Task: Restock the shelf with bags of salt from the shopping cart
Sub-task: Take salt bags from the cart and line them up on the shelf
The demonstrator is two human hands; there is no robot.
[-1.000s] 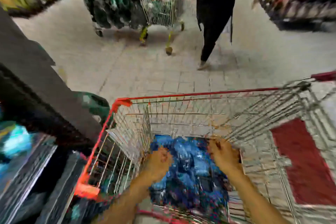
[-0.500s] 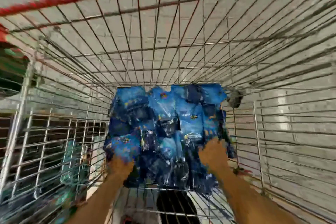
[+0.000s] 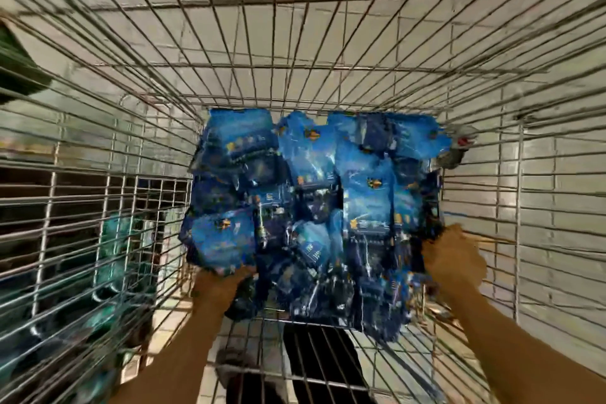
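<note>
The salt bags [image 3: 314, 207], blue and glossy, lay heaped on the floor of the cart [image 3: 360, 52], filling the middle of the wire basket from its far end back toward the person. The left hand [image 3: 219, 282] was at the near left corner of the heap, tucked under or against the lowest bag there; its fingers were hidden behind the bag, so whether they were curled on it or flat against it could not be told. The right hand [image 3: 451, 259] was at the right edge of the heap, beside the cart's side wall, its back to the camera; its fingers were likewise out of sight, and it was not clear whether it gripped a bag or only pressed on the pile. No shelf could be made out with certainty; through the left wall only blurred dark and teal shapes showed. Judging from this, the person was gathering bags for a lift. The risk lay in taking too many at once: the bags looked slick and loosely stacked, so an armful squeezed only from the two sides could sag in the middle and spill bags back into the cart. A bag corner might also catch in the wire grid and tear as it was dragged up.
</note>
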